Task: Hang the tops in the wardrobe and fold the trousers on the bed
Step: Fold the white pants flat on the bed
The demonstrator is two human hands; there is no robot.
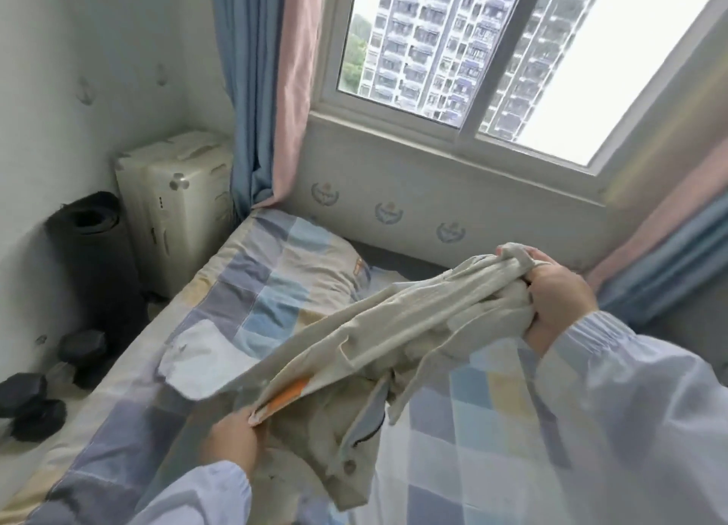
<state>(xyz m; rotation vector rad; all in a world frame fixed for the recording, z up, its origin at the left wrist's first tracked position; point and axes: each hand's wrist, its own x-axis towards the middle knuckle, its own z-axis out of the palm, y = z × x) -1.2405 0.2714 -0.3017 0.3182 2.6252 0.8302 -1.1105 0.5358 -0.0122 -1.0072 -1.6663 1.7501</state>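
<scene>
Trousers with unreadable orange label, gripped by both hands.

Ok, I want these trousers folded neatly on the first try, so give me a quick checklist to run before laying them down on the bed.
1. Left hand pinches one end of the beige trousers: ok.
2. Right hand grips the other end, bunched in the fist: ok for hold, not ok for flatness.
3. Trousers stretched smooth between the hands: not ok; the middle sags and a flap with a button hangs down.
4. Trousers lifted off the checked bedcover: ok.
5. Landing spot on the bedcover free of other clothes: ok where visible.
6. Legs aligned on each other: cannot tell, the fabric is blurred.
</scene>
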